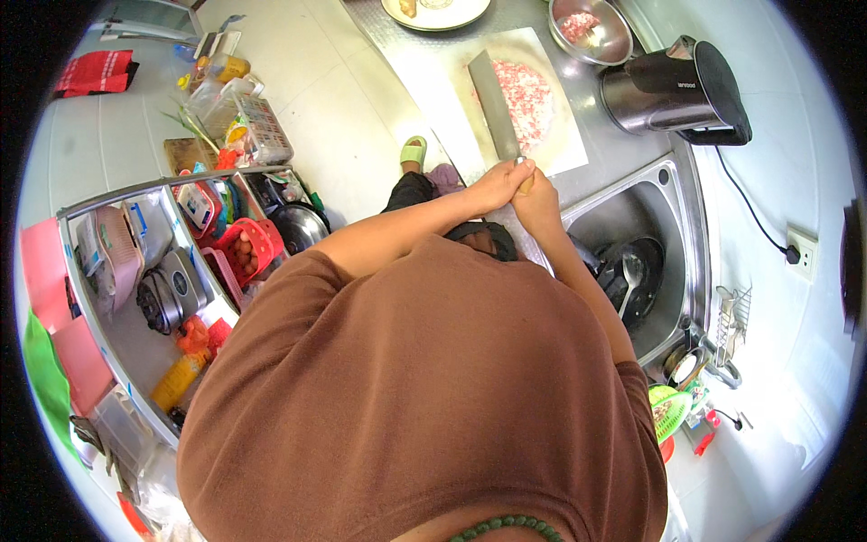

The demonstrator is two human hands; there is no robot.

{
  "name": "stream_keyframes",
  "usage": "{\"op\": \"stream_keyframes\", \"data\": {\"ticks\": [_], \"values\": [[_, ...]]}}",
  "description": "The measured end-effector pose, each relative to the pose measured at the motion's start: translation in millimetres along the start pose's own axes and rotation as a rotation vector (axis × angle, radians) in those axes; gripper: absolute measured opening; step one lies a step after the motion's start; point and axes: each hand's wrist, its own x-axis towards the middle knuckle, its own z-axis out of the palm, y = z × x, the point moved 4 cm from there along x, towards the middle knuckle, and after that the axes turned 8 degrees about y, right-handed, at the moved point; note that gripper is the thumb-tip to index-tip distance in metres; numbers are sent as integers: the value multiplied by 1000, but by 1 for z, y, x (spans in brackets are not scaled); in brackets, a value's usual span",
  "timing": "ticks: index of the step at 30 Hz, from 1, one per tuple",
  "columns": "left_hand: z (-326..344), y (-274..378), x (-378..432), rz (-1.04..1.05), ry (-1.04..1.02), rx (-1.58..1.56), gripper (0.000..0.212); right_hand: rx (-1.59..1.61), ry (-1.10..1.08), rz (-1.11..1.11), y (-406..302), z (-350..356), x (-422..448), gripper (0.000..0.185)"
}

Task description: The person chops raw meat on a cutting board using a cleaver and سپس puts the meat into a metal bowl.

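Note:
Both hands meet at the wooden handle of a cleaver (498,108). My right hand (540,203) wraps the handle, and my left hand (500,184) closes on it from the left, beside the right. The wide metal blade points away from me and lies over the left part of a layer of finely chopped pinkish meat (528,101). Under the meat is a pale cutting board (572,150) on the metal counter. Beyond it to the right, a steel bowl (624,49) holds more chopped meat. The blade hides some of the meat.
A white plate (467,15) with a piece of food stands at the counter's far end. Right of the board are a black electric kettle (653,91) and a steel sink (667,196) holding a dark pan (653,271) and a spoon. Open shelving with baskets (271,237) stands left.

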Motion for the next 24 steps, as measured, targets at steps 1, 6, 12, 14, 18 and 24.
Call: {"op": "stream_keyframes", "data": {"ticks": [1,6,12,14,18,24], "values": [[-2,-1,5,4,5,2,56,2,0,-6,0,-1,4,28],[-3,3,2,-30,16,-11,56,-25,-22,-29,-18,-14,-1,28],[-4,6,-6,99,-33,5,54,124,55,-87,-25,-14,-10,27],[-2,-8,2,-47,-100,-130,54,35,12,-47,-13,-7,-5,28],[-5,-2,5,-149,-94,-103,56,-29,-84,33,-8,-7,1,31],[-9,14,-6,148,-29,148,55,146,71,-28,-34,-21,-14,30]]}}
